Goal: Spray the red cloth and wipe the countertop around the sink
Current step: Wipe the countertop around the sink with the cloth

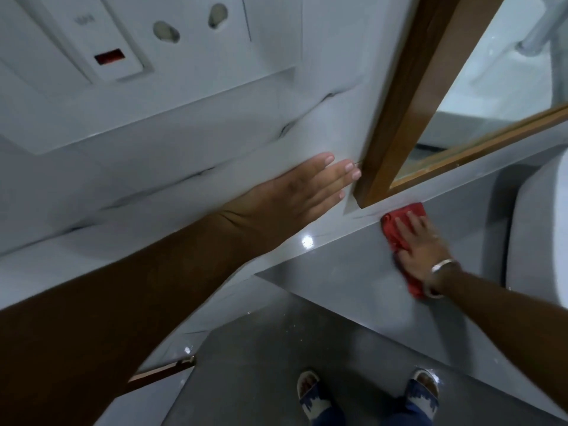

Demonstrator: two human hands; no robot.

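The red cloth (399,238) is pressed flat onto the grey desk (347,281) by the right hand (421,244), fingers spread wide over it, palm down; a metal bracelet (444,265) is worn at the wrist. The cloth lies at the desk's back edge, just below the wooden mirror frame (408,96) and left of the white sink (541,229), near but not touching it. The left hand (295,195) is laid open & flat against the white tiled wall (184,142), fingers together, fingertips just beside the frame, nothing held. A switch w/ red indicator (109,56) and a socket are seen on the wall, upper left. Two sandalled feet (310,392) are seen on the grey floor below.
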